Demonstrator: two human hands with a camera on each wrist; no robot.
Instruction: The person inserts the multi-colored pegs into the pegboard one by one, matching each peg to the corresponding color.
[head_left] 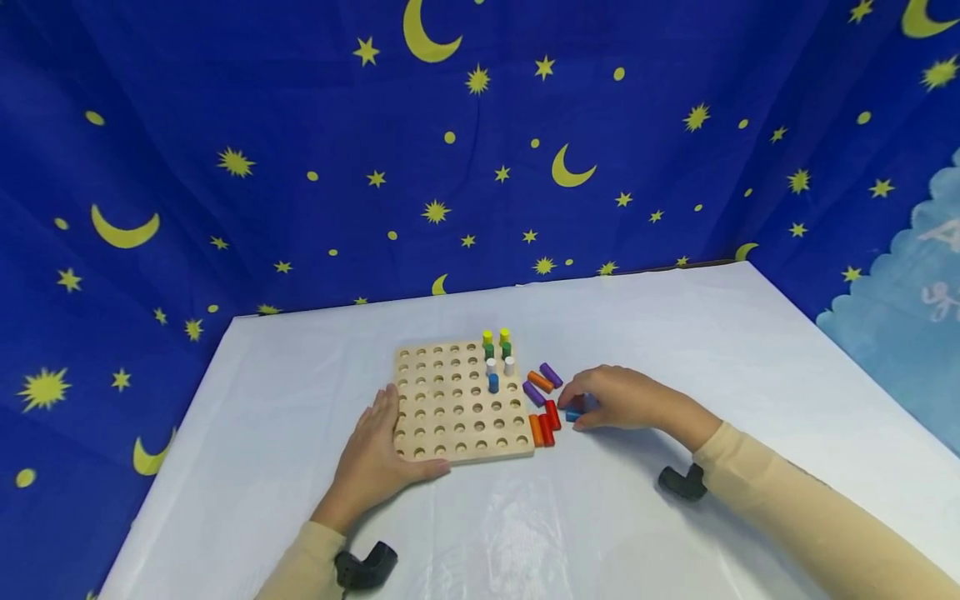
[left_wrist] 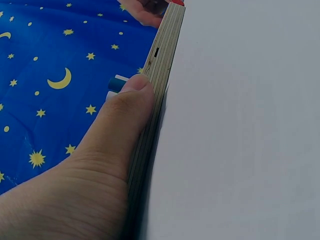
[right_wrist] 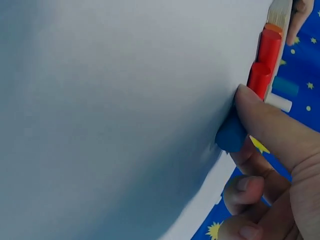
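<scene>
A square wooden pegboard [head_left: 450, 408] with rows of round holes lies on the table. My left hand [head_left: 375, 454] rests against its near left corner, fingers along the left side and thumb along the front edge. In the left wrist view that thumb [left_wrist: 132, 100] presses on the board's layered edge. To the right of the board, my right hand [head_left: 618, 398] pinches a blue peg [right_wrist: 231, 131] between thumb and index finger, low over the table. Yellow, green and white pegs stand in pairs at the board's far right, with one blue peg [head_left: 493, 383] in front of them.
Beside the board's right edge lie loose pegs: purple [head_left: 551, 374], orange [head_left: 536, 430] and red [head_left: 546, 430]. White covering spreads over the table [head_left: 300, 367]. A blue curtain [head_left: 337, 125] with yellow moons and stars hangs behind and at the sides.
</scene>
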